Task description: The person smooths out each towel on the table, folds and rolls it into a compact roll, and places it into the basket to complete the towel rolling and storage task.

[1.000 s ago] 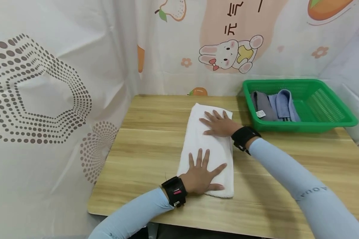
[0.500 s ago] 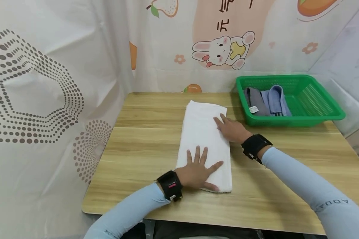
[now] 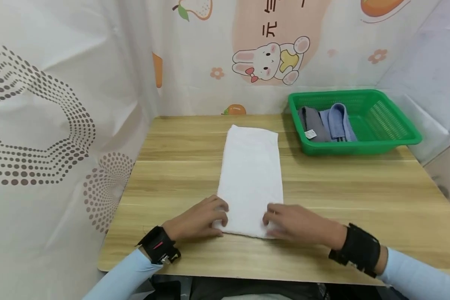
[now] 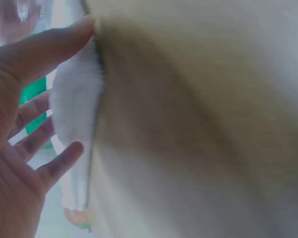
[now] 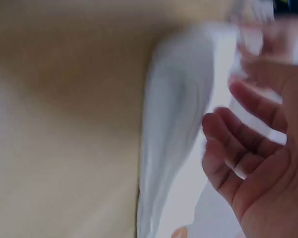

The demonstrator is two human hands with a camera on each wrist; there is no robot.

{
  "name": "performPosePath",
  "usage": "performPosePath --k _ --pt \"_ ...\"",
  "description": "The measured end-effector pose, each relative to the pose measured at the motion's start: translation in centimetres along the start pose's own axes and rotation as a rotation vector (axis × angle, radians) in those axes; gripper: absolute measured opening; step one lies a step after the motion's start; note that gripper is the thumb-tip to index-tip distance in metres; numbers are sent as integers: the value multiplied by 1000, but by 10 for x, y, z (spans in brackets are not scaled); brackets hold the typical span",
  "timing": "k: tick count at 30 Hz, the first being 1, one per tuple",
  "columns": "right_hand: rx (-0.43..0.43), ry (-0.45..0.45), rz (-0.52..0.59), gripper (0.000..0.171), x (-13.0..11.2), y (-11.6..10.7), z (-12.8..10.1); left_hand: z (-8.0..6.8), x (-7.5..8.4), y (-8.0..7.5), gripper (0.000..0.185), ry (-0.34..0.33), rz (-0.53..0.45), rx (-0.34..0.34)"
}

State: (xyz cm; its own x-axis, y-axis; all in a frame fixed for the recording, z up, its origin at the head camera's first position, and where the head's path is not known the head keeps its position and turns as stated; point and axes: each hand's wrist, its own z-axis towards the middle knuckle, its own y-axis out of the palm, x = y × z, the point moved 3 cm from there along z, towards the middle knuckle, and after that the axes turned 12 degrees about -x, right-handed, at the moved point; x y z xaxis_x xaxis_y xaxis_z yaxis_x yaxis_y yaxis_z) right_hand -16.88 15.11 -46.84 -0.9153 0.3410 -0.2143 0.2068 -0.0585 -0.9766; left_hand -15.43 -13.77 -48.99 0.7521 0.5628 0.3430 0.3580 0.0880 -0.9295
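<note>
Nearest edge of the light wooden table (image 3: 360, 196): both hands are placed at the near short end of the folded white terry towel (image 3: 250, 179). The left hand (image 3: 196, 221) is set at the near-left corner, fingers curled onto the towel edge; in the left wrist view the thumb (image 4: 44, 47) and fingers are seen on either side of the cloth (image 4: 74, 114), but a firm pinch cannot be confirmed. The right hand (image 3: 298, 223) is set at the near-right corner, fingers bent over the edge; the right wrist view is blurred, fingers (image 5: 233, 144) are seen slightly apart beside the cloth (image 5: 173, 129), and the grip cannot be told.

The towel is laid lengthwise in the middle of the table, long axis running away from the person, flat, far end well apart from the hands.

Risks, judged: only the top layer may be caught at either corner, so the layers would be split and the fold spoiled. If one corner is held more loosely than the other, the towel could be skewed and the edges left misaligned. The cloth may be dragged on the wood and bunched.

Far right: a green perforated plastic basket (image 3: 393, 125) is seen, with a grey folded cloth (image 3: 310, 121) and a blue folded cloth (image 3: 337, 118) inside, well apart from the towel. Behind, a printed cartoon-rabbit curtain (image 3: 270, 62) is hung.
</note>
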Motion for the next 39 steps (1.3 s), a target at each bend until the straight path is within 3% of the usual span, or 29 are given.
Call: performPosePath --k 5,8,12,13,16,17,20,23,25,29,32,36,39 --pt "27 -34 -176 22 -24 16 -11 -8 2 0 18 -23 -2 51" --pt "66 -10 -292 9 -22 21 -18 -4 5 3 18 -11 27 64" --pt "71 35 -377 56 -13 23 -25 4 8 6 25 -19 98 82" --pt "70 48 -378 56 -10 24 -26 5 8 6 27 -28 117 89" --pt "71 76 -366 24 -4 26 -29 8 7 8 31 -53 136 110" --pt "80 78 -349 23 -1 26 -30 8 7 8 31 -58 137 114" --pt "113 93 -261 42 8 27 -31 10 9 8 28 -66 131 125" --pt "154 154 -68 38 22 25 -32 11 9 3 25 -75 106 142" --pt "169 222 121 33 34 23 -31 11 8 0 23 -94 65 152" --pt "171 341 518 28 55 20 -31 13 -2 -5 24 -181 -131 150" --pt "164 389 732 27 67 21 -31 19 -13 -8 24 -249 -311 158" --pt "206 409 826 29 77 21 -28 30 -28 -14 20 -269 -438 202" --pt "244 399 761 21 79 18 -23 34 -36 -18 19 -267 -429 227"
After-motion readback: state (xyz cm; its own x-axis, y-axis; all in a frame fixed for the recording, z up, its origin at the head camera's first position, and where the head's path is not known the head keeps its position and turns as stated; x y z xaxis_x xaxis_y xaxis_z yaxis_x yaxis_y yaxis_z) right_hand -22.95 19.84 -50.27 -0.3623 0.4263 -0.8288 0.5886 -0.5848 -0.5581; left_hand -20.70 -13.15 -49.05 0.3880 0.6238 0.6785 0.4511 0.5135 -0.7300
